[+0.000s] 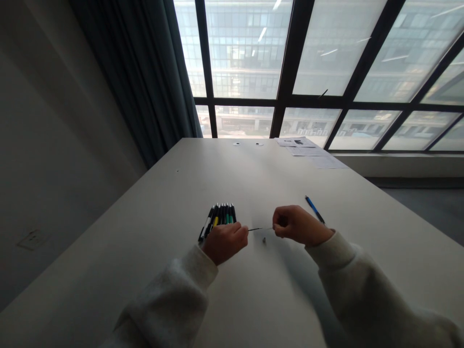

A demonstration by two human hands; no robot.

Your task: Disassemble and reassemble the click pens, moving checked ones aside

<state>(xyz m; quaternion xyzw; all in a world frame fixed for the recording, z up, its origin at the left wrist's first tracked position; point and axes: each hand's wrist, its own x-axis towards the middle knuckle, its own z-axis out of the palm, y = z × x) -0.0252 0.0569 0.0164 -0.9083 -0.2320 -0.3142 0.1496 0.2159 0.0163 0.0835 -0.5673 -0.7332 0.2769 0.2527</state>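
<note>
- Two hands work apart above the worktop [253,304]: the left hand [226,240] is closed around a thin dark rod [254,229], the right hand [299,224] pinches a faint strand [268,228].
- Step in hand, as I judge it: fine handling of slim pen parts, with their ends facing. Whether rod and strand join, I cannot tell.
- Any next move seems to call for a steady pinch and careful lining up.
- The rod pokes out of the left hand toward the right one, straight and nearly level.
- Nearer the wearer than the gap between the hands, a small metal piece [264,240] sits on the worktop.
- Just beyond the left hand lies a row of pens [222,214]; beyond the right wrist, a blue pen [315,210].
</note>
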